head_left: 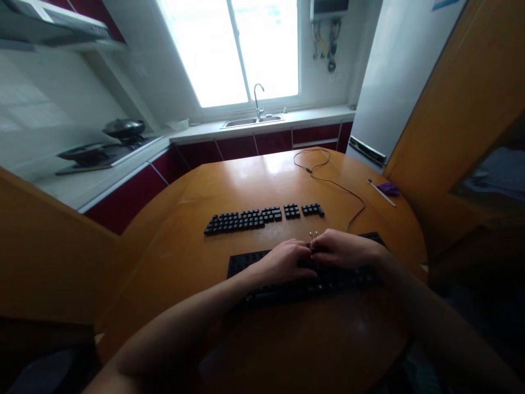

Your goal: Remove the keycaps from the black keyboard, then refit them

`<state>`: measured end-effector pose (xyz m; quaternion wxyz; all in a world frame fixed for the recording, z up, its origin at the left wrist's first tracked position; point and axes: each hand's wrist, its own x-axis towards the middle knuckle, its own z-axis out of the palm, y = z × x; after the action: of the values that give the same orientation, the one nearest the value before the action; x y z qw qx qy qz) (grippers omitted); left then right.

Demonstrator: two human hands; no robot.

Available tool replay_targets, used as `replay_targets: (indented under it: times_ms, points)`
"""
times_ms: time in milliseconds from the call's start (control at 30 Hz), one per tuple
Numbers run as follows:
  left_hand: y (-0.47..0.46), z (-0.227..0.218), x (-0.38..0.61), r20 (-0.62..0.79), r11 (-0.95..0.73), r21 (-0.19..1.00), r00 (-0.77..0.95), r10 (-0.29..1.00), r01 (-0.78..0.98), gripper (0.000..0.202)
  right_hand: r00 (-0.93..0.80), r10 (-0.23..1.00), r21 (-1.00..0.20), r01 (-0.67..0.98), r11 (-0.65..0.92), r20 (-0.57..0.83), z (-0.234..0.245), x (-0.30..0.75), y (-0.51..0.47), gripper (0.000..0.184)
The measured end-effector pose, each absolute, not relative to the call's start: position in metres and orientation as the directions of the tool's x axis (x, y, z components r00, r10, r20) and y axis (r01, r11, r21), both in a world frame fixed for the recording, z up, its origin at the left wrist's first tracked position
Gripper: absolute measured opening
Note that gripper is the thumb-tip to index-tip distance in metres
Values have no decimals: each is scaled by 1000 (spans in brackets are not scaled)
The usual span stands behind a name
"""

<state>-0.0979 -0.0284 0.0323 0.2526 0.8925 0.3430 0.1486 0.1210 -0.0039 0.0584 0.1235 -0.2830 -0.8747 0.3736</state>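
Observation:
A black keyboard (250,262) lies near me on the wooden table, and several of its switches show without caps at the left end. Over its middle, my right hand (346,249) is closed round a small tool with two thin wire prongs (314,235) pointing up, which looks like a wire keycap puller. Close against it, my left hand (289,261) has its fingers curled together at the same spot; what they pinch is hidden. Behind the keyboard, black keycaps (241,220) stand in ordered rows and groups.
A cable (342,189) runs from the keyboard to the table's far edge. A brush-like stick (381,192) and a purple cloth (388,189) lie at the right. Beyond the wooden table (172,246) are a counter with a sink (241,122), a stove with pans (124,128) and a fridge (394,82).

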Motion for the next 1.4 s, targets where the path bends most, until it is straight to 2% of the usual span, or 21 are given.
replay_targets:
  times_ms: [167, 300, 400, 500, 633, 700, 800, 867, 1067, 1200, 1400]
  points:
    - [-25, 13, -88, 131, -572, 642, 662, 738, 511, 27, -794, 605, -675, 420, 607, 50, 57, 115, -3, 18]
    - [-27, 10, -91, 171, -537, 708, 626, 761, 459, 23, -759, 643, -689, 411, 597, 104, 52, 111, -1, 21]
    - [-25, 15, -96, 248, -522, 726, 538, 806, 448, 16, -647, 734, -714, 414, 565, 206, 47, 108, 1, 22]
    - [-21, 22, -100, 355, -549, 653, 430, 830, 521, 11, -502, 826, -794, 378, 476, 256, 41, 103, 3, 20]
    - [-21, 28, -102, 428, -571, 548, 381, 820, 612, 19, -457, 865, -899, 261, 351, 205, 32, 97, 7, 21]
    - [-24, 30, -101, 450, -590, 447, 400, 798, 672, 24, -411, 882, -893, 270, 360, 231, 28, 95, 9, 23]
    - [-28, 34, -101, 456, -638, 243, 495, 740, 731, 22, -363, 887, -862, 307, 404, 286, 27, 93, 9, 26]
    - [-28, 38, -104, 448, -658, 203, 529, 721, 725, 21, -354, 890, -861, 310, 403, 289, 29, 91, 7, 26]
    - [-18, 42, -119, 411, -624, 443, 473, 779, 643, 13, -308, 923, -916, 251, 313, 232, 29, 82, 0, 28]
    - [-15, 38, -125, 396, -625, 485, 484, 781, 612, 12, -313, 934, -934, 251, 255, 171, 22, 78, 1, 31]
    - [-4, 42, -128, 416, -565, 617, 381, 825, 548, 11, -385, 910, -977, 79, 200, 156, 25, 78, 2, 36]
